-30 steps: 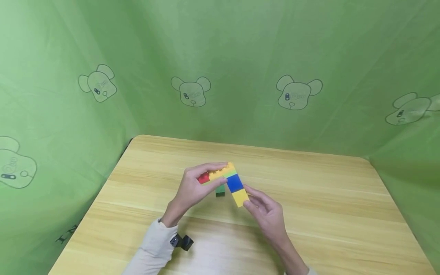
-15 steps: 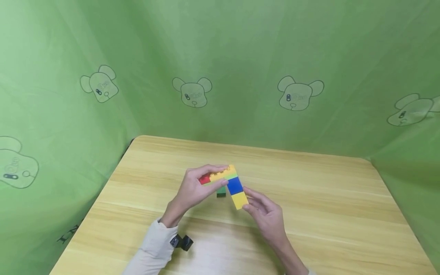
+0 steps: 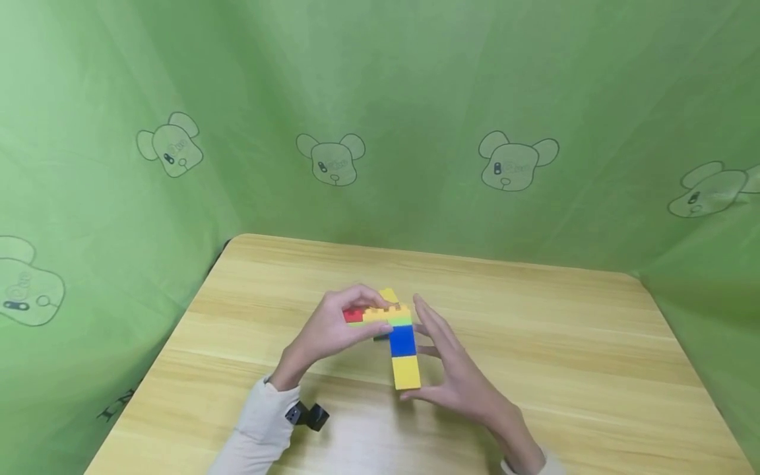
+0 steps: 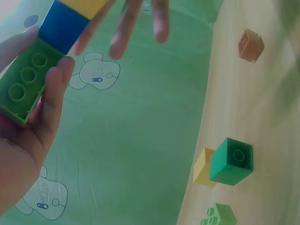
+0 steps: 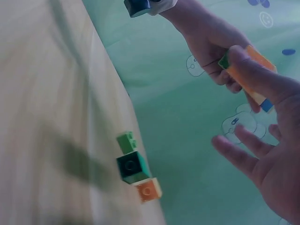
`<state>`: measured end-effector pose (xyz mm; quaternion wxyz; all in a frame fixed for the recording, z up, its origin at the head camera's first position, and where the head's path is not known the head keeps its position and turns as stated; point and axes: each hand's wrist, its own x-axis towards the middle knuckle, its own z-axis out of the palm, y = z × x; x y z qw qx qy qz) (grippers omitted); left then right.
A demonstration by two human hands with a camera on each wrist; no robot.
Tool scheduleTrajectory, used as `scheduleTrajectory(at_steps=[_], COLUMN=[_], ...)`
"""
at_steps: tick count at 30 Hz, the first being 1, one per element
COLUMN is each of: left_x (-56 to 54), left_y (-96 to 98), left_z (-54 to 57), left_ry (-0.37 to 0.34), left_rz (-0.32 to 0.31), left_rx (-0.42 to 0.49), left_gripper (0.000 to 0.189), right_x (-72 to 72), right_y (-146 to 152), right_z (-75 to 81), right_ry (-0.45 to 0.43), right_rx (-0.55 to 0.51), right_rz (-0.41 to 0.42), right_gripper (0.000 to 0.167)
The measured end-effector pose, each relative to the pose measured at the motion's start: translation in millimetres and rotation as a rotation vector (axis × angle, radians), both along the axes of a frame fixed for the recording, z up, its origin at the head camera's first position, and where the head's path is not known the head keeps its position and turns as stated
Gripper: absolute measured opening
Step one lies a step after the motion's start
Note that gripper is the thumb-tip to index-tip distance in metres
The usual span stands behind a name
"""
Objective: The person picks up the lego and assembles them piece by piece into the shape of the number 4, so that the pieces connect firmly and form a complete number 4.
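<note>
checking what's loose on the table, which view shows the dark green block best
Left wrist: the dark green block appears largest there, hollow end visible. Right wrist shows it smaller and darker; head shows only a sliver.

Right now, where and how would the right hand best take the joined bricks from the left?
Probably by the yellow end brick, from the person's right, the right hand's thumb and fingers on opposite flat faces. It juts out uncovered beyond the blue brick, while the left hand pinches around the studded yellow brick.
</note>
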<state>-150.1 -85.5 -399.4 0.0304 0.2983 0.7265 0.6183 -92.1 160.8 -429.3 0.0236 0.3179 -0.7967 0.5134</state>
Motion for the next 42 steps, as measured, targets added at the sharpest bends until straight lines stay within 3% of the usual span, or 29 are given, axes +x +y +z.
scheduleTrajectory(at_steps=[4,9,15,23,26,29,34,42], left_x=[0.9,0.6,0.4,1.7,2.3,3.4,6.1,15.1], left_y=[0.2,-1.3,-2.6,-3.9,-2.2,-0.1,3.1,19.0], left_z=[-0.1,-1.7,-3.5,-8.9,-12.3,-15.2,-22.7,-32.7], left_ry=[0.010,0.032,-0.021,-0.007,-0.018,-0.087,-0.269,-0.503], left_rz=[-0.038,-0.043,-0.041,-0.002,0.006,-0.001,0.019,0.009], left_rx=[0.000,0.007,0.033,0.020,0.064,0.157,0.273,0.401], left_gripper=[0.029,0.031,0.040,0.038,0.042,0.052,0.071,0.060], right_x=[-2.9,-5.3,-4.8,-2.8,-2.3,-2.8,-4.6,-6.4], right_y=[-3,-4,-6,-8,-9,-10,-13,-18], right_z=[5.0,4.3,2.1,1.4,1.3,1.5,3.1,-0.2], right_ry=[0.108,0.180,0.197,0.198,0.205,0.228,0.281,0.307], right_rx=[0.039,-0.014,-0.029,-0.028,-0.030,-0.031,-0.046,-0.032], right_rz=[0.037,0.048,0.008,-0.055,-0.071,-0.090,-0.121,-0.120], right_gripper=[0.130,0.126,0.123,0.127,0.128,0.128,0.131,0.128])
